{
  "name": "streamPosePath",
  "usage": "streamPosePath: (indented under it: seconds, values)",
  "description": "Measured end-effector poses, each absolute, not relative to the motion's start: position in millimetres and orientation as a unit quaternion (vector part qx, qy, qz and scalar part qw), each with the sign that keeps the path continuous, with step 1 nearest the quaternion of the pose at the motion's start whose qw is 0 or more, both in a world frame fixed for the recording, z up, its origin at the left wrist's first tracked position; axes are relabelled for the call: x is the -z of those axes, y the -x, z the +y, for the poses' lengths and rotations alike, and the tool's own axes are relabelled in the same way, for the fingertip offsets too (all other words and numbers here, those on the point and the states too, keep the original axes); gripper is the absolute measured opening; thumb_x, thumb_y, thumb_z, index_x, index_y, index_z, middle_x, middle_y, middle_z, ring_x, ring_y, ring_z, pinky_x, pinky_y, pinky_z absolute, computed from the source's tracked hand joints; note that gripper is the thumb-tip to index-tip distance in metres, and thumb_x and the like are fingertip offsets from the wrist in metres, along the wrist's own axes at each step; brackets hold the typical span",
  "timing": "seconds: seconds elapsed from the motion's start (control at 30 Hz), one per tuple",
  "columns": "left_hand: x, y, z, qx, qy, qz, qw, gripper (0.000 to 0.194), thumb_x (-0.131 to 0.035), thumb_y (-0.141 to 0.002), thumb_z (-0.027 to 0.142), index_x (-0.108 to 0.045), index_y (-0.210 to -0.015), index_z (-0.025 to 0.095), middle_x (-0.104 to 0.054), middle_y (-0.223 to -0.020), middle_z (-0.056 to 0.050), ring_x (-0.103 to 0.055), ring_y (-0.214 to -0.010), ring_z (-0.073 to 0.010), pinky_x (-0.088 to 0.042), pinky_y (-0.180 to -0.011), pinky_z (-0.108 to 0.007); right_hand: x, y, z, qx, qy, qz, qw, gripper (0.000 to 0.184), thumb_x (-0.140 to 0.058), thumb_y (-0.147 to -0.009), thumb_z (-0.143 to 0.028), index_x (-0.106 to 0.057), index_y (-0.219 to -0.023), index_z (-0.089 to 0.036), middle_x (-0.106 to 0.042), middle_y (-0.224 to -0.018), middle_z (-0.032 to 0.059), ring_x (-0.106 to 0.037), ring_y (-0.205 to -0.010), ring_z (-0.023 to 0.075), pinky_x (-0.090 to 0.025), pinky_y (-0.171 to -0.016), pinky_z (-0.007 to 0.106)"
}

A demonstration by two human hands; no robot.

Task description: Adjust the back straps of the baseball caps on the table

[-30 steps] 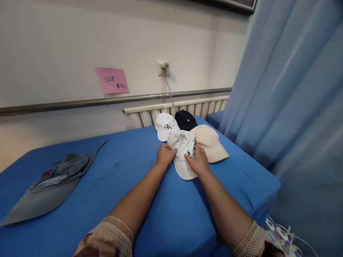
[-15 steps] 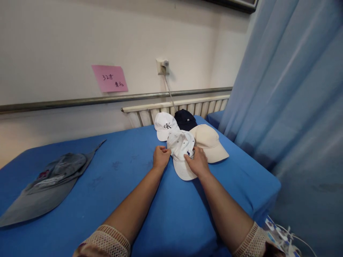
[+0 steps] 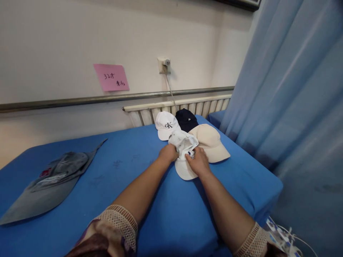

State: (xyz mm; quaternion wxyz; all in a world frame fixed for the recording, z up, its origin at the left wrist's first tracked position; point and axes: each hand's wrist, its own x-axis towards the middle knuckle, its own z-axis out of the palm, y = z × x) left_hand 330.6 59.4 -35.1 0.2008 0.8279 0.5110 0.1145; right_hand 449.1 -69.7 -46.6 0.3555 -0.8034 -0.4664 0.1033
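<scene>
Off-white soft cloth baseball cap with navy emblem [image 3: 183, 151]: one, right of centre on the flat blue cloth-covered table [image 3: 115, 185]; crown creased, bill toward the table's near side, which seems to leave both flanks of the crown within reach. Other entries, left to right. Faded grey-blue cloth cap with long curved bill [image 3: 57, 182]: left end of the table, well apart from the rest, crown low, perhaps for want of stiffness. Pink rectangular handwritten paper note [image 3: 111, 77]: beyond the table's left half, presumably put up at that height for reading. Bare left hand [image 3: 168, 153]: against the crown's left side, probably steadying it; fingertips hidden, so whether they close on the fabric cannot be told. White rounded cloth cap with dark lettering [image 3: 164, 123]: near the table's far edge, lettering outward. Navy rounded cloth cap with small pale mark [image 3: 185, 119]: same far edge, partly covered by its neighbours. Bare right hand [image 3: 199, 160]: gripping the crown's right side, thumb in front by the emblem, likely to keep the limp fabric from folding. Cream smooth cloth cap with broad bill [image 3: 207, 139]: toward the table's right edge, bill pointing near and right, crown rounded.
</scene>
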Motion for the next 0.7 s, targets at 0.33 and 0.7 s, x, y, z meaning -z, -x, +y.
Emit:
streamPosePath:
  seconds: [0.33, 0.7]
  values:
    - [39.0, -316.8, 45.0, -0.143, -0.837, 0.5, 0.169, 0.01, -0.058, -0.076, 0.021, -0.067, -0.082, 0.02, -0.072, -0.086, -0.009, -0.066, -0.089, -0.0249, -0.046, -0.078, -0.031, 43.1, -447.5, -70.9, -0.099, 0.797, -0.464, 0.375, 0.047, -0.061, -0.081, -0.04, -0.055, -0.121, -0.017, -0.059, -0.12, 0.0162, -0.052, -0.117, 0.0327, -0.039, -0.096, 0.042]
    - [34.7, -335.8, 61.1, -0.076, -0.839, 0.499, 0.2, 0.02, -0.081, -0.061, 0.023, -0.069, -0.074, 0.015, -0.07, -0.083, -0.011, -0.066, -0.089, -0.0288, -0.049, -0.077, -0.033, 47.5, -449.1, -69.6, -0.092, 0.795, -0.473, 0.369, 0.04, -0.06, -0.082, -0.041, -0.056, -0.116, -0.019, -0.061, -0.118, 0.0148, -0.054, -0.116, 0.0307, -0.04, -0.095, 0.04]
